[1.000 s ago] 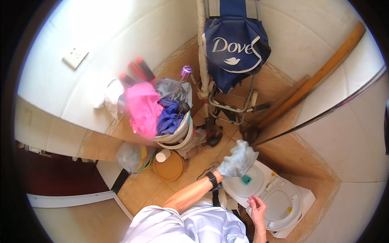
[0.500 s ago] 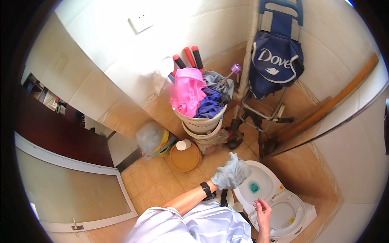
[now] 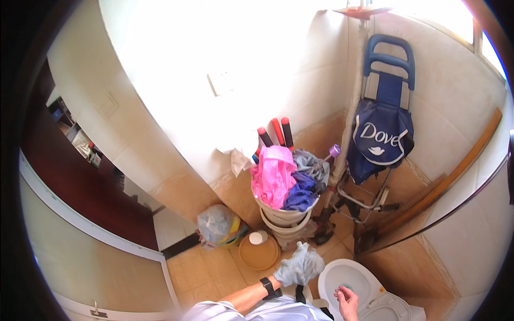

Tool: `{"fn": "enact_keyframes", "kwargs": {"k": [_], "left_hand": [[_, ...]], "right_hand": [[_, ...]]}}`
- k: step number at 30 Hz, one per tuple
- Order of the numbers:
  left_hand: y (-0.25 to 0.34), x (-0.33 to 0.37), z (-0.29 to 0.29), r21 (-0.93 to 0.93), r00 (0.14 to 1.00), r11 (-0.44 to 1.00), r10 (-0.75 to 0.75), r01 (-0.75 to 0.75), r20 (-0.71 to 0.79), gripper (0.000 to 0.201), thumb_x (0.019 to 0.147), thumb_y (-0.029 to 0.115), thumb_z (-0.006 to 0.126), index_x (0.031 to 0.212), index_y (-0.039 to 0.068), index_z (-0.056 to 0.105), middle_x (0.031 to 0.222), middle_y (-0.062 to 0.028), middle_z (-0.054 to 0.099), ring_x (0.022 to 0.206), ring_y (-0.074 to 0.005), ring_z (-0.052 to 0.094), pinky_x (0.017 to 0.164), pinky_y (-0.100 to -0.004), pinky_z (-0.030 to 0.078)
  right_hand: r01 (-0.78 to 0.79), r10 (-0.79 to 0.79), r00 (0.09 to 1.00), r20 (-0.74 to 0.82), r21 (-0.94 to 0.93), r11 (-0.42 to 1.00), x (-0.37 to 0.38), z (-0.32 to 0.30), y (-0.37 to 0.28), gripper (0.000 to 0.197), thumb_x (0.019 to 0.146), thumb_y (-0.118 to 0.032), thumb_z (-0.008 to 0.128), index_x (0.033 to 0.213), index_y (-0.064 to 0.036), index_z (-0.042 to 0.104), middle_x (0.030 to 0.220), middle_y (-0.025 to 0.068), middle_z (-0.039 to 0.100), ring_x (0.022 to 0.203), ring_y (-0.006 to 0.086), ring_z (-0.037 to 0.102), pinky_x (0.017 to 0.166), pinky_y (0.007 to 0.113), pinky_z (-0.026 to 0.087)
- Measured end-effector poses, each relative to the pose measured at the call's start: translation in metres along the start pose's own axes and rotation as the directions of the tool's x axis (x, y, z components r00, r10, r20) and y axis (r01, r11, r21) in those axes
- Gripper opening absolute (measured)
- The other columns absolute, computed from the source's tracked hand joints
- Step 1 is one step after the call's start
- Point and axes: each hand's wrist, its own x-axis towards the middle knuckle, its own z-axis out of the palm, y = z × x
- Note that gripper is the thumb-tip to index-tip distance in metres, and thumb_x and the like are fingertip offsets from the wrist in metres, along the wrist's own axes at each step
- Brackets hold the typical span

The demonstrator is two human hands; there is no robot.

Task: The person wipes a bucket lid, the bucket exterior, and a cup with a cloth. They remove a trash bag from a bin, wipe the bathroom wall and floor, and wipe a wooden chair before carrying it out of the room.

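A grey cloth covers my left hand, whose fingers are hidden and seem bent around it. A black watch sits on that wrist. The covered hand is just left of a white toilet, whose seat part is tipped back at lower right. Over the bowl is my bare right hand, with nothing visible in its loosely bent, parted fingers. Blue-green liquid in the bowl is mostly behind this hand.
Stacked white buckets hold pink and blue cloths. Beside them are a round brown lid and a bagged bundle. A folded blue trolley leans at the corner, near a long wooden board. A frosted door stands at left.
My view has tilted upward, so the room sits lower in the picture. The left hand still has the grey cloth; my right hand now overlaps the bowl.
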Motion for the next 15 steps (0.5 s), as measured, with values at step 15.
{"fn": "enact_keyframes", "kwargs": {"k": [15], "left_hand": [[0.028, -0.110, -0.014, -0.778, 0.927, 0.613, -0.355, 0.137, -0.117, 0.028, 0.092, 0.038, 0.046, 0.100, 0.012, 0.052, 0.100, -0.0112, 0.056, 0.100, -0.0346, 0.050, 0.093, -0.0542, 0.036]], "right_hand": [[0.055, -0.056, 0.983, 0.173, 0.008, 0.998, -0.015, 0.001, 0.050, 0.026, 0.089, -0.004, 0.058, 0.112, 0.0081, 0.060, 0.095, 0.0143, 0.069, 0.082, 0.0188, 0.068, 0.071, 0.028, 0.055]]}}
